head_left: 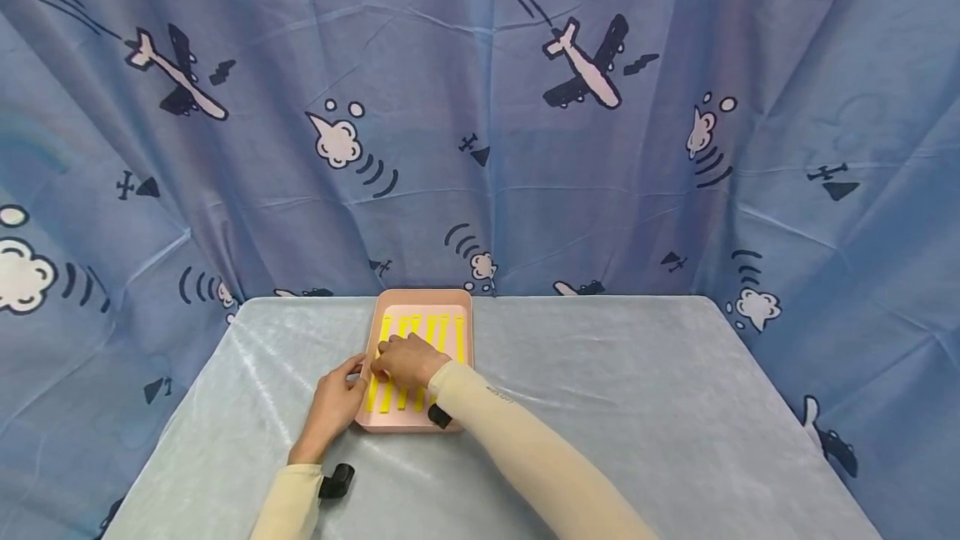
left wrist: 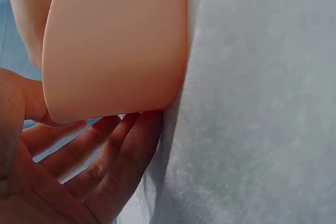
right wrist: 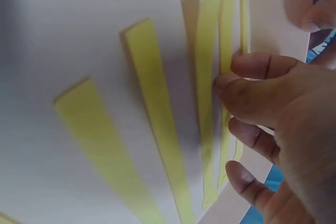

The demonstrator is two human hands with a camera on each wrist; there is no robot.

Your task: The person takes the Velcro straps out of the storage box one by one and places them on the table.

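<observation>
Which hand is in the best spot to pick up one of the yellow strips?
Probably the right hand. Its fingertips already touch the yellow strips inside the pink tray. The left hand is outside, its fingers against the tray's left rim, so it seems better placed to steady the tray.

Left hand low in shot, palm up, fingers straight, tips touching underside of pink tray's rounded corner. Pale cloth-covered surface fills right side, tray edge resting on it.
</observation>
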